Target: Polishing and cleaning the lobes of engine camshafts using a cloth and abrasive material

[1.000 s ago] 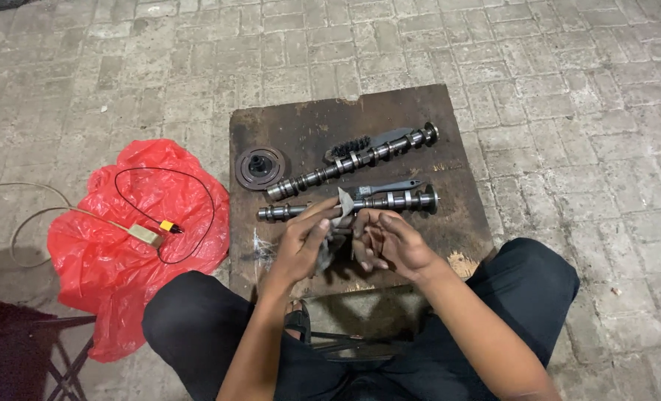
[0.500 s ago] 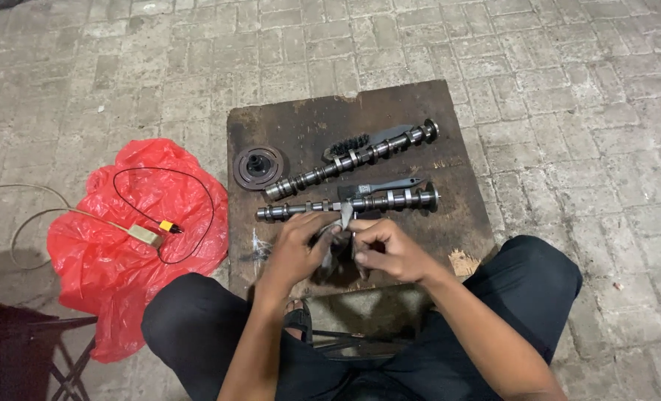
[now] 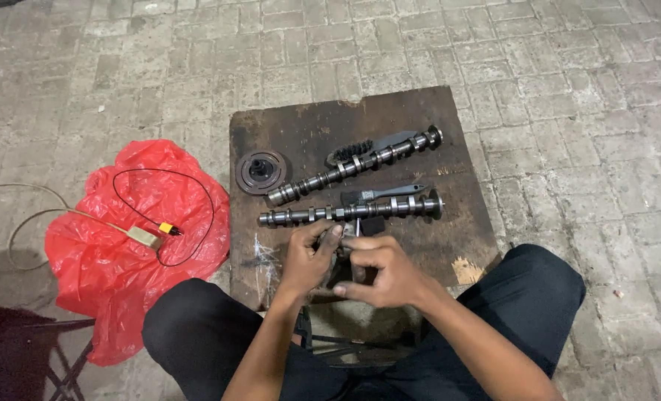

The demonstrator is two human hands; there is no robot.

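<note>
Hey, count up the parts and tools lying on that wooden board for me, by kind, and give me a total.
Camshafts: 2, the far camshaft and the near camshaft
Brushes: 2, the far brush and the near brush
Round pulley: 1
Total: 5 on the board, not counting the small piece between the left hand and right hand, too hidden to name.

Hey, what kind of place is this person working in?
Probably an outdoor or roadside engine repair spot. The ground is grey paving brick, two long ridged metal camshafts lie on a worn dark wooden board, and a round black metal pulley sits beside them.
</note>
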